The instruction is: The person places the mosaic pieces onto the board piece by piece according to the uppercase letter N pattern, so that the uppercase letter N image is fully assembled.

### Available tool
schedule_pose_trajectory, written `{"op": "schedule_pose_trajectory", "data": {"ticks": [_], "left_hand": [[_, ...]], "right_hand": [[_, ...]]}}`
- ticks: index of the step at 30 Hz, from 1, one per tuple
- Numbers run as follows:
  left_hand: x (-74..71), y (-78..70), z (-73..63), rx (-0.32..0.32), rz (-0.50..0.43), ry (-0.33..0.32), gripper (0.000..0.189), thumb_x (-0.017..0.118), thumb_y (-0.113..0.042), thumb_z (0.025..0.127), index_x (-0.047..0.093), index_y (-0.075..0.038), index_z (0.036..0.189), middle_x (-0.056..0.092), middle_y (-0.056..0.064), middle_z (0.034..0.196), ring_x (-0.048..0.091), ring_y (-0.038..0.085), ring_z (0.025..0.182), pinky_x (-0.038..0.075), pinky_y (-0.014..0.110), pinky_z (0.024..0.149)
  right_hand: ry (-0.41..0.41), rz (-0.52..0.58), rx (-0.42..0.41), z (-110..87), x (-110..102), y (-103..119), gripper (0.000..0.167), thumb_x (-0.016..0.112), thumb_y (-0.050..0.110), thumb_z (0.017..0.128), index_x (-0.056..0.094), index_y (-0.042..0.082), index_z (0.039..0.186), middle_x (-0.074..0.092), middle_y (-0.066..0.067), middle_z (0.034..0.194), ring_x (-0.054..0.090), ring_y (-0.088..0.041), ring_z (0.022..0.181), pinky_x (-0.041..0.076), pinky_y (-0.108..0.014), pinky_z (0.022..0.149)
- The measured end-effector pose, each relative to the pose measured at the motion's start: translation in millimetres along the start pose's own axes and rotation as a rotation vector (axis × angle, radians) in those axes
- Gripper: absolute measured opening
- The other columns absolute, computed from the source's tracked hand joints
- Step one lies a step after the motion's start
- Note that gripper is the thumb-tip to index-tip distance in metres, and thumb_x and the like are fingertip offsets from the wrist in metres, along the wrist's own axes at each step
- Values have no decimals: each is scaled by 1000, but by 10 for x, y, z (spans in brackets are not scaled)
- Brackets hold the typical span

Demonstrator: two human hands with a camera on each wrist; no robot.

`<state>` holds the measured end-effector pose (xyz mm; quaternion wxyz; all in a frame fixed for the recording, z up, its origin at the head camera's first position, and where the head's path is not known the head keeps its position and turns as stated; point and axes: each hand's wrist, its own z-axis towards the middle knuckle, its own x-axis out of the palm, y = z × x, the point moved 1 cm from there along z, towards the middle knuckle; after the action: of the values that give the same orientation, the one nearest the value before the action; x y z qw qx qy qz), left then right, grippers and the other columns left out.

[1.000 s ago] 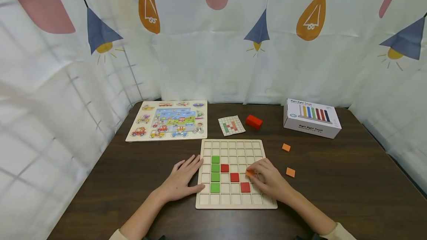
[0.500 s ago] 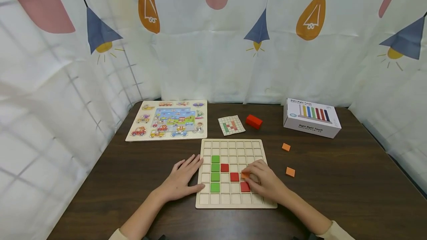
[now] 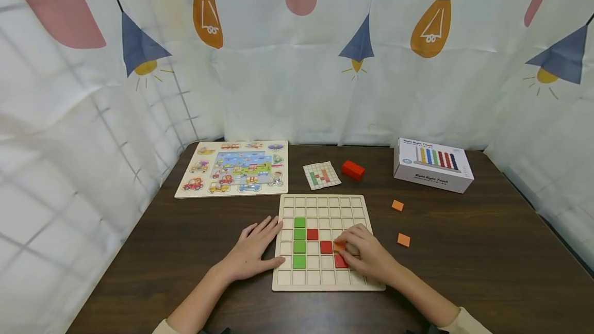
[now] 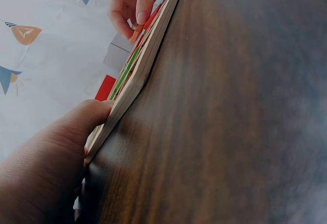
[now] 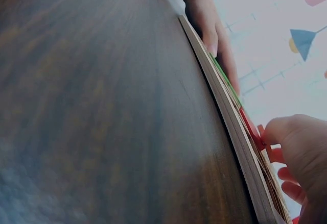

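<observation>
My right hand (image 3: 368, 254) pinches an orange square tile (image 3: 340, 246) between thumb and fingers over the wooden grid board (image 3: 325, 281). The tile sits right of the middle red tile (image 3: 326, 247) and just above the lowest red tile (image 3: 341, 261); in the left wrist view the orange tile (image 4: 136, 34) is tilted at the board's surface. A column of green tiles (image 3: 299, 247) fills cells on the left side, with another red tile (image 3: 312, 234) beside it. My left hand (image 3: 252, 249) rests with spread fingers at the board's left edge, thumb on the rim.
Two loose orange tiles, one nearer (image 3: 403, 240) and one farther (image 3: 397, 205), lie right of the board. Behind it are a printed pattern card (image 3: 322, 175) and a red block (image 3: 353, 170). A vehicle picture puzzle (image 3: 185, 189) stands back left, a white box (image 3: 433, 165) back right.
My right hand has moved slightly left with the orange tile, which is now beside the middle red tile. The left hand has stayed in place.
</observation>
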<state>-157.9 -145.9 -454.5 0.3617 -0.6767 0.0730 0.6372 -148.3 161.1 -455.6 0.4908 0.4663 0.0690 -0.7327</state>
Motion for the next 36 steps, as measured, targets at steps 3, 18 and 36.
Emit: {"op": "schedule_pose_trajectory", "data": {"ticks": [3, 18, 36], "left_hand": [[-1, -1, -1, -3, 0, 2, 81, 45, -60, 86, 21, -14, 147, 18, 5, 151, 12, 22, 138, 11, 51, 103], [17, 16, -5, -2, -6, -3, 81, 47, -59, 86, 22, -13, 147, 18, 4, 151, 12, 22, 138, 11, 50, 103], [6, 3, 1, -8, 6, 6, 81, 46, -60, 86, 20, -14, 147, 17, 3, 151, 11, 21, 138, 11, 49, 103]], "right_hand": [[8, 6, 5, 2, -2, 5, 19, 73, 10, 76, 66, 16, 93, 60, 6, 94, 48, -8, 90, 42, -23, 77], [2, 13, -32, -22, 1, 10, 19, 73, 6, 74, 67, 15, 90, 60, 5, 93, 49, -11, 90, 42, -25, 76], [9, 40, -9, -34, -26, -11, 22, 70, 3, 76, 67, 16, 92, 59, 7, 96, 48, -9, 89, 43, -24, 74]]}}
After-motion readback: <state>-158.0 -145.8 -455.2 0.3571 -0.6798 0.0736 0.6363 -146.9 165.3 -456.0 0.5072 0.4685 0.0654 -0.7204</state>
